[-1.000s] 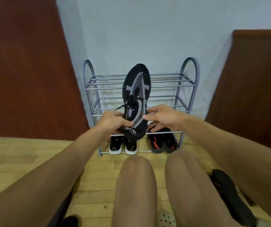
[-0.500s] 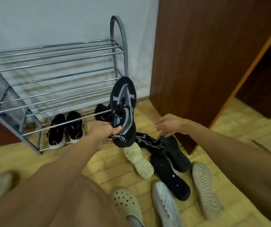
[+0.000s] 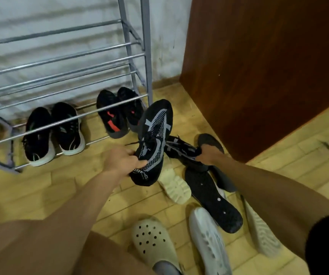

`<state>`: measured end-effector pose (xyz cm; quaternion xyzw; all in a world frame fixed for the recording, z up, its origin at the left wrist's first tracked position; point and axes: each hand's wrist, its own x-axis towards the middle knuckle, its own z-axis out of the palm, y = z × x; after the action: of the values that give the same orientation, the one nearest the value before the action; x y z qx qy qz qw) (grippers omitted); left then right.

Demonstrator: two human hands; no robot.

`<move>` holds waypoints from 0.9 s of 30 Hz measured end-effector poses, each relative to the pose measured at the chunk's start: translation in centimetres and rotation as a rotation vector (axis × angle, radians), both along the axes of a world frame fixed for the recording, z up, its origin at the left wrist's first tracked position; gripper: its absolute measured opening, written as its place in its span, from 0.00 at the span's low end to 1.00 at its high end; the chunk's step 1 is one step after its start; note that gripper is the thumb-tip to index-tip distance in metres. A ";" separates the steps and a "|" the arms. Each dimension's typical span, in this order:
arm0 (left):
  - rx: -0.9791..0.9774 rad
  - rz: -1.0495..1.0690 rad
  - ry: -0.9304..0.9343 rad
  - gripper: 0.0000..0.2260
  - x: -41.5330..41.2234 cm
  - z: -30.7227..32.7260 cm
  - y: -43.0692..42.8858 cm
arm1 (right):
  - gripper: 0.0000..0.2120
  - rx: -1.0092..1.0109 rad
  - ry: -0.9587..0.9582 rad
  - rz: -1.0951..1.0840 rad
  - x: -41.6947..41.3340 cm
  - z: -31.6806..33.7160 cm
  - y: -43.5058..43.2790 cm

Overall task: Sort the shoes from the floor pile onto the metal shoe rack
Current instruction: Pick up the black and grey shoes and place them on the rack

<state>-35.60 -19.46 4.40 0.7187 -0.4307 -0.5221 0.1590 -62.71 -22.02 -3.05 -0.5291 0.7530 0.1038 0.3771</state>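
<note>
My left hand point(image 3: 121, 160) grips a black and grey knit sneaker point(image 3: 155, 135) by its heel, toe pointing up, above the floor in front of the metal shoe rack point(image 3: 64, 58). My right hand point(image 3: 209, 154) is down on the floor pile, closed on the matching black and grey sneaker point(image 3: 181, 149). On the rack's bottom tier sit a black pair with white soles point(image 3: 52, 133) and a black pair with red marks point(image 3: 118, 112). The upper tiers hold nothing.
The floor pile holds a black insole point(image 3: 213, 197), a cream shoe sole-up point(image 3: 174, 185), a beige perforated clog point(image 3: 153, 241), a white shoe point(image 3: 209, 245) and another pale sole point(image 3: 263, 233). A brown wooden cabinet point(image 3: 259, 66) stands right of the rack. My knee fills the bottom left.
The view swung right and down to the floor pile. My right hand let go of the held sneaker, dropped to the pile and closed on its mate. My left hand keeps the first sneaker.
</note>
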 end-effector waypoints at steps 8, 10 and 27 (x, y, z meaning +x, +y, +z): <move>0.053 -0.015 0.023 0.08 -0.4 -1.8 -1.5 | 0.30 0.023 0.117 -0.075 0.6 -5.6 -2.9; 0.078 -0.009 0.017 0.05 -0.1 -2.1 -1.4 | 0.29 0.055 0.093 -0.086 0.9 -5.3 -3.2; 0.017 0.274 0.131 0.16 -1.0 2.3 2.5 | 0.26 0.171 -0.270 -0.275 0.1 2.5 3.5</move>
<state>-36.57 -16.98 6.71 0.7365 -0.3129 -0.5449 0.2503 -62.56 -18.57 -0.56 -0.3965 0.7493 0.0428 0.5287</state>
